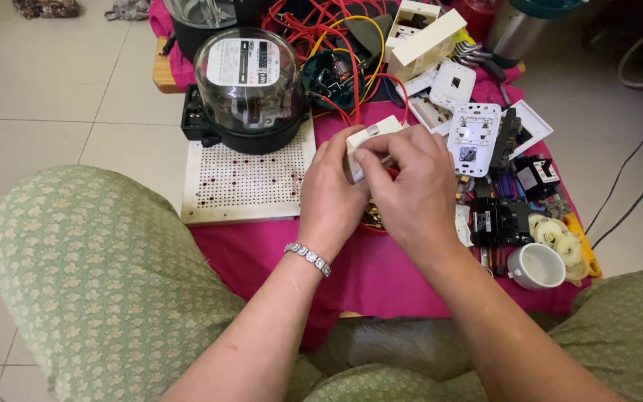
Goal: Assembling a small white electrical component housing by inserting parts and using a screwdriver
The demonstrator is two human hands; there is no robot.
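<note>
The small white switch box, just above the frame's centre, is pinched between both hands: the left hand cups it from below, and the right hand grips its front edge with closed fingertips. The red wires running into it probably call for a steady left hold and gentle right-hand work, so nothing tugs towards the glass-domed meter at upper left.

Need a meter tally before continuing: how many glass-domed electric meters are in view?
2: one glass-domed meter on the perforated board, another meter behind it, cut off at the top edge. More may be hidden.

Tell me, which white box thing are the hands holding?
The small white box with red wires, pinched by the left hand and right hand. The other white pieces lie untouched on the pink cloth.
</note>
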